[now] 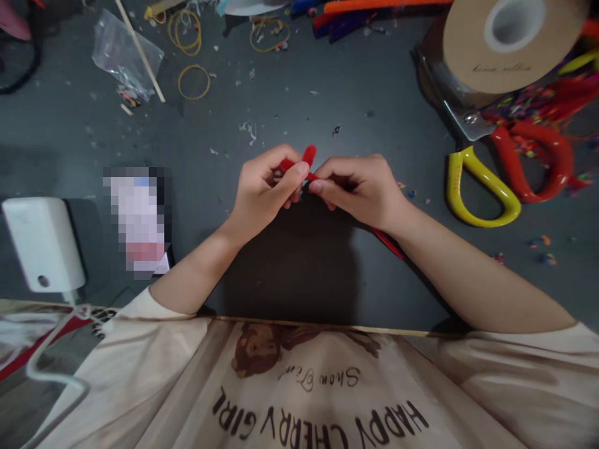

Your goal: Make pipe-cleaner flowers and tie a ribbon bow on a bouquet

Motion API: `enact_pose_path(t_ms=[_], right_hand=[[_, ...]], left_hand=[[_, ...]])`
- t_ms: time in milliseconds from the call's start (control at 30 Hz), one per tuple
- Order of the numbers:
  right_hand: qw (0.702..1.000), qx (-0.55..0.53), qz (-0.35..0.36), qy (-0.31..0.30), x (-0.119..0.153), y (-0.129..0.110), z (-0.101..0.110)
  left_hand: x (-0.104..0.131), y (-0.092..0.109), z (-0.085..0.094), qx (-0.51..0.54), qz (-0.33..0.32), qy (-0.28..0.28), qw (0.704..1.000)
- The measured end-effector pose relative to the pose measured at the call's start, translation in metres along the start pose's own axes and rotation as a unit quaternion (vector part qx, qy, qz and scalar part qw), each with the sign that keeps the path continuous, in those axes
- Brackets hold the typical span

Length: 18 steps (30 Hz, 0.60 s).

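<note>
Over the middle of the table, my left hand (266, 186) is closed, thumb and fingers pinching a red pipe cleaner (309, 153). A short bent end of it sticks up above the left thumb. My right hand (364, 187), also closed, grips the same pipe cleaner close to the left fingertips. Its long red tail comes out below the right hand and runs along the forearm. The part inside both hands is hidden by the fingers.
On the right lie scissors (484, 215) with yellow and red handles, by a large ribbon spool (510, 68) and colourful scraps. Rubber bands (193, 82), a plastic bag (124, 56) and a thin stick (140, 50) are upper left. A pixelated phone (140, 218) and white power bank (44, 243) lie left.
</note>
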State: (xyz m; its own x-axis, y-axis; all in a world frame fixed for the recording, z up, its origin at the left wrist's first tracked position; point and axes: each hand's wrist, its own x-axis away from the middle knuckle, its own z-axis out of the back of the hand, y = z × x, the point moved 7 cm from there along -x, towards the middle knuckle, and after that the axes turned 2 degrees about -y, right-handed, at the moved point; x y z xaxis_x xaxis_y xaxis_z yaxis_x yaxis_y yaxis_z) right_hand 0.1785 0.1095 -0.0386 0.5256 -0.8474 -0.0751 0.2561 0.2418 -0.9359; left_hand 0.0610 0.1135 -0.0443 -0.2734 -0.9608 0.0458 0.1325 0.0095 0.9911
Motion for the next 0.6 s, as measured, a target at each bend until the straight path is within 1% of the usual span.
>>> enact_pose_path(t_ms=[167,267,400,500,600], right_hand=[[0.999,0.038,0.004,0.014,0.002,-0.001,0.000],[0.993,0.102,0.021,0.054,0.003,-0.002,0.006],[0.976,0.180,0.036,0.113,0.005,0.000,0.016],[0.968,0.206,0.038,0.138,0.006,0.001,0.021],[0.959,0.231,0.057,0.152,0.007,-0.003,0.022]], left_hand=[[0.000,0.002,0.001,-0.018,0.001,0.000,1.000],[0.001,0.002,0.001,-0.026,0.003,-0.007,1.000],[0.001,0.003,0.000,-0.026,0.008,-0.016,1.000],[0.001,0.003,-0.001,-0.019,0.009,-0.025,0.999],[0.001,0.002,-0.002,-0.020,0.007,-0.032,0.999]])
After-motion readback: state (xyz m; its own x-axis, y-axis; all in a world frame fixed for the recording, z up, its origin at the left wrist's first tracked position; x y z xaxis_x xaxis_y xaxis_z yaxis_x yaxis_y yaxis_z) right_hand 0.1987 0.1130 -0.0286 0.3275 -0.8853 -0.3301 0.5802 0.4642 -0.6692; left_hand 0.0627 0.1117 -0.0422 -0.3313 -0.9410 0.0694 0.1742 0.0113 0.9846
